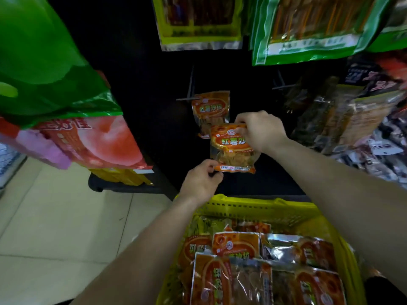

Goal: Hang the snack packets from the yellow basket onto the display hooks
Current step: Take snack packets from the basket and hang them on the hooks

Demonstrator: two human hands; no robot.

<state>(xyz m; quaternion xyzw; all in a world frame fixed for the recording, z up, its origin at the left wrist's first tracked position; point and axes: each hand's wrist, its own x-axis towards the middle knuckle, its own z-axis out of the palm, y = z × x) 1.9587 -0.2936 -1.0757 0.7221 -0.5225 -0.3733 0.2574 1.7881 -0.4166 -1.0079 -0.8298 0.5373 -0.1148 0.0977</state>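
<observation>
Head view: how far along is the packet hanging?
Done: one hung packet on the lower hook. In hand: right hand pinches the top of the held packet, left hand pinches its bottom corner. Left: several remaining packets lie in the yellow basket.

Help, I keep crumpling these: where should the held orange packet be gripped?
Probably the flat top seal of the orange packet, from the right, as the right hand pinches it; the left hand holds the bottom. Its middle bulges.

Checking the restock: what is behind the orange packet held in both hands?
A matching orange packet hangs on a hook behind the held packet. Its lower part is covered, and any packets behind it are hidden.
</observation>
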